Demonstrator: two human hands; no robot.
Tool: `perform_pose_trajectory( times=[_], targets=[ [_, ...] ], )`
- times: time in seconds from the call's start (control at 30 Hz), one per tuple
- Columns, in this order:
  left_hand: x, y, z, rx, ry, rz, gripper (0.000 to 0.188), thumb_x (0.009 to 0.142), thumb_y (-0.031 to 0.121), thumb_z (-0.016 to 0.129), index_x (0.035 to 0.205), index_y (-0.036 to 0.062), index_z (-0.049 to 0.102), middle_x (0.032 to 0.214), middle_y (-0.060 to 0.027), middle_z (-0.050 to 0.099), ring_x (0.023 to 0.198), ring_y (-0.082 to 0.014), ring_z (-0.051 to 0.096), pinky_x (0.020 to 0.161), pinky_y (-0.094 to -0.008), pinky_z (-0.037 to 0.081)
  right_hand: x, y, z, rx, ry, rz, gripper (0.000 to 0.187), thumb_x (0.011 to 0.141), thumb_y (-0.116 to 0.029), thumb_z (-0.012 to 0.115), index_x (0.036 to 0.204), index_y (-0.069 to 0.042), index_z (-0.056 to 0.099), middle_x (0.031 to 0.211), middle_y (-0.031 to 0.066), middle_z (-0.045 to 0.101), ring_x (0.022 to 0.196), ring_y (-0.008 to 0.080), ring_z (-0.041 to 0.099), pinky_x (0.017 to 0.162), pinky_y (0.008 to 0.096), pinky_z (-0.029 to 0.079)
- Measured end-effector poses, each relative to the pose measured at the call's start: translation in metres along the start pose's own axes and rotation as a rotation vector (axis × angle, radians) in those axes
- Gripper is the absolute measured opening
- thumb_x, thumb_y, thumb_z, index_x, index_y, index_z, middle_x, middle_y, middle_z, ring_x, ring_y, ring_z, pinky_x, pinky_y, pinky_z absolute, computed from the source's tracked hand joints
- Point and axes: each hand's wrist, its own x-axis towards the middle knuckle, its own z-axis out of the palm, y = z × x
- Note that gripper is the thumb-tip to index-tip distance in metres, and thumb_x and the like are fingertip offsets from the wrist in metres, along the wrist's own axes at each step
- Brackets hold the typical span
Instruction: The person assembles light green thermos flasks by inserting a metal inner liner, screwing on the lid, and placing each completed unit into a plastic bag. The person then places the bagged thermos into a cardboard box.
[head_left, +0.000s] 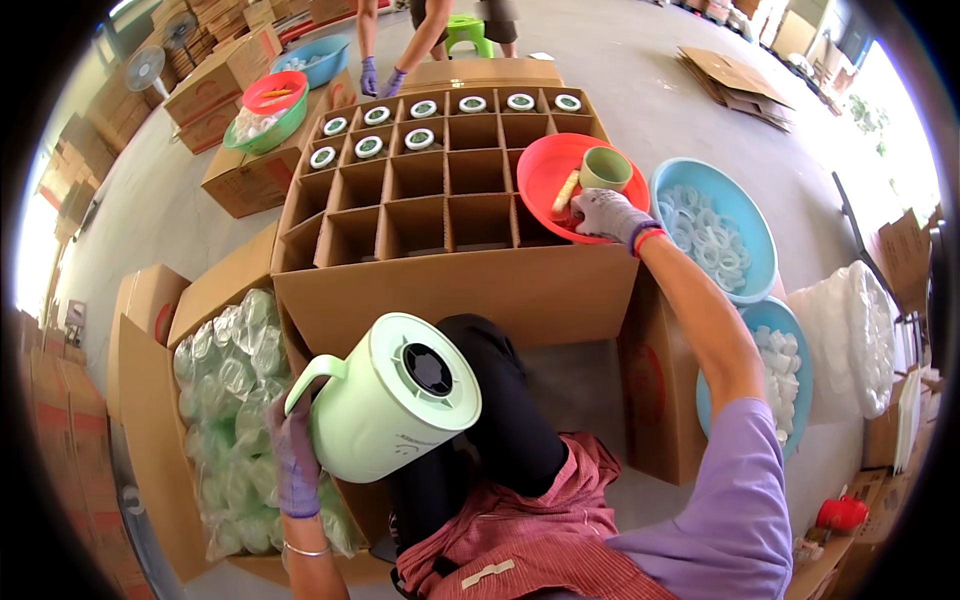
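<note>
The left hand, in a thin glove, is closed on a pale green jug at its handle side. The jug lies tilted just right of this hand, above the knees, with a black disc in the middle of its round end toward the camera. Left of the hand stands an open box with green pieces in clear wrapping.

The right hand, also gloved, reaches with bent fingers into a red basin; the fingertips are partly hidden, so I cannot tell whether it grasps something. A yellow piece is beside its fingers, and a green cup is just beyond it. To the right of this hand is a blue basin of clear rings. To its left extends a divided carton, where white-and-green round tops show in far cells
</note>
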Motion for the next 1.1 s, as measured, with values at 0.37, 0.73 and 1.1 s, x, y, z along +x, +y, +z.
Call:
perform_pose_trajectory(
  times=[0.37, 0.73, 1.1],
  targets=[
    [0.057, 0.011, 0.007, -0.25, -0.387, -0.117, 0.028, 0.097, 0.022, 0.055, 0.112, 0.0018, 0.067, 0.092, -0.0097, 0.07, 0.084, -0.0175, 0.067, 0.078, -0.0296, 0.053, -0.115, -0.185, -0.054, 0.421, 0.508, -1.001, 0.013, 0.083, -0.011, 0.066, 0.096, -0.01, 0.061, 0.108, 0.0075, 0.061, 0.101, 0.0271, 0.061, 0.094, 0.0438, 0.049],
    [0.053, 0.041, 0.009, -0.539, -0.479, -0.399, 0.036, 0.099, 0.033, 0.059, 0.097, -0.0012, 0.069, 0.084, -0.0003, 0.067, 0.073, -0.0085, 0.062, 0.068, -0.0247, 0.05, -0.138, -0.217, -0.052, 0.25, 0.38, -1.036, 0.015, 0.08, -0.018, 0.066, 0.092, -0.012, 0.061, 0.106, 0.0055, 0.058, 0.099, 0.0265, 0.061, 0.091, 0.0431, 0.05],
    [-0.004, 0.067, 0.028, -0.468, 0.158, 0.11, 0.038, 0.101, 0.026, 0.055, 0.105, -0.0101, 0.067, 0.106, -0.0146, 0.071, 0.103, -0.0219, 0.066, 0.094, -0.0345, 0.05, -0.165, -0.211, -0.024, 1.843, -0.471, 0.179, 0.021, 0.095, -0.023, 0.061, 0.096, -0.002, 0.06, 0.08, 0.0113, 0.065, 0.058, 0.0178, 0.061, 0.054, 0.0328, 0.052]
  ],
)
